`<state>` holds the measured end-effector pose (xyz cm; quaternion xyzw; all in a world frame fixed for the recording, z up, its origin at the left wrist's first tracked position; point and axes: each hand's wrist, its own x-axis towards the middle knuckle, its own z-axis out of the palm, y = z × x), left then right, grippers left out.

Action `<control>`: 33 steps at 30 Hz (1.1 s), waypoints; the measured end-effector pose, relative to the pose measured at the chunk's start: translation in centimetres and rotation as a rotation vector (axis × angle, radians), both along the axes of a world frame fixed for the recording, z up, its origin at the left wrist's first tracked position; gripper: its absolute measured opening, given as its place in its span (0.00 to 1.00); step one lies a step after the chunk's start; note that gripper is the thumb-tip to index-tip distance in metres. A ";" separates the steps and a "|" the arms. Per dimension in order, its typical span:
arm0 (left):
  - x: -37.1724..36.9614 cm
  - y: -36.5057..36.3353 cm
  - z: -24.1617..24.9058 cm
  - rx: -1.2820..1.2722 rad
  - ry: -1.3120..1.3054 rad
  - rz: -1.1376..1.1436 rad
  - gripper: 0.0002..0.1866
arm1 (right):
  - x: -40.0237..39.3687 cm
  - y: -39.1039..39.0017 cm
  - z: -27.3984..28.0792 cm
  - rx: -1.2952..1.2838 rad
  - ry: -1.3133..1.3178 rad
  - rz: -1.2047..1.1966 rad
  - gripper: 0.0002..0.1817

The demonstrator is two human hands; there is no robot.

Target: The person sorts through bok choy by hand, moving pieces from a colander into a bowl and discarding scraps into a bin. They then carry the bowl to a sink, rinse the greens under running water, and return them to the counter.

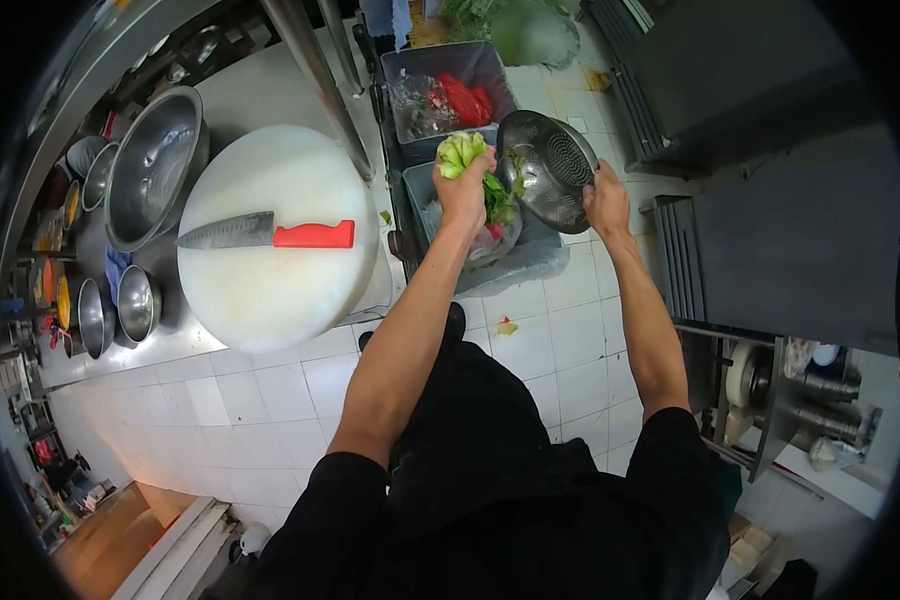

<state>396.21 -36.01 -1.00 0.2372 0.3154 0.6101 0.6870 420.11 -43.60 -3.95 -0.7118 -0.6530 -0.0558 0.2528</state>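
Note:
My left hand [463,198] is wrapped around a pale green leafy vegetable [460,152], whose crinkled part sticks out above the fingers. To its right, my right hand [607,203] grips a perforated metal colander [545,165] by the rim. The colander is tilted with its hollow toward the left, and some green scraps [516,172] cling inside it. Both hands are above a bin lined with a clear bag [530,268]. Dark green leaves [494,198] show at the bin beneath the left hand.
A knife with a red handle [313,234] lies on a round white cutting board [270,300] at left. Metal bowls [156,170] stand beyond it. A grey bin [450,56] holds a red bag [466,100]. Scraps [507,326] lie on the tiled floor; dark cabinets [790,230] stand at right.

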 end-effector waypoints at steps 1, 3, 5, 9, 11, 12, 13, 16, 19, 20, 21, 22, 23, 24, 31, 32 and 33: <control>0.0 0.0 0.1 -0.003 -0.009 -0.005 0.08 | -0.4 0.0 1.0 -0.062 -0.029 -0.065 0.07; -0.1 -0.1 0.2 0.018 -0.002 -0.004 0.09 | -1.5 0.1 2.1 -0.123 -0.065 -0.113 0.06; -0.1 0.3 0.6 0.052 0.000 0.001 0.09 | -0.9 1.0 2.2 -0.168 -0.107 -0.158 0.06; -0.7 -0.2 0.3 0.031 -0.011 -0.016 0.10 | -1.5 1.2 1.0 -0.146 -0.067 -0.107 0.05; -0.8 -0.1 0.7 0.036 -0.017 -0.026 0.10 | -1.8 1.2 1.0 -0.219 -0.049 -0.175 0.05; -1.0 -0.1 0.8 0.038 -0.011 -0.030 0.10 | -1.2 1.4 1.0 -0.218 -0.050 -0.169 0.05; -1.3 -0.2 0.9 0.037 -0.004 -0.033 0.10 | -0.2 1.5 0.4 -0.165 -0.002 -0.084 0.06; -1.7 -0.5 1.0 0.039 -0.012 -0.010 0.10 | 0.1 1.1 -2.9 -0.017 -0.023 0.044 0.07; -2.3 -0.8 0.8 0.026 -0.022 -0.024 0.10 | -2.5 -0.6 -7.5 -0.416 -0.231 0.116 0.11; -2.5 -0.9 1.0 0.033 -0.037 -0.025 0.10 | -2.5 -1.1 -11.7 -0.508 -0.315 0.196 0.11; -2.6 -0.9 0.5 0.027 -0.025 -0.033 0.10 | -3.2 -1.2 -11.6 -0.505 -0.306 0.199 0.11; -2.9 -1.3 0.6 0.030 -0.015 -0.036 0.10 | -4.3 -1.4 -10.8 -0.585 -0.411 0.411 0.11; -3.2 -1.6 0.8 0.041 0.009 -0.041 0.10 | -5.0 -1.4 -9.8 -0.658 -0.517 0.622 0.11; -3.3 -1.7 1.1 0.053 0.025 -0.036 0.10 | -4.8 -0.8 -8.1 -0.652 -0.520 0.625 0.11; -3.6 -3.4 4.0 0.076 -0.176 -0.223 0.13 | 1.3 -5.4 -0.7 -0.354 0.654 -0.359 0.13; -3.5 -3.9 4.9 0.078 -0.181 -0.229 0.13 | 1.2 -7.3 1.9 -0.453 0.887 -0.505 0.14; -3.6 -4.5 5.8 0.079 -0.216 -0.299 0.13 | 2.1 -9.4 2.1 -0.418 0.920 -0.491 0.14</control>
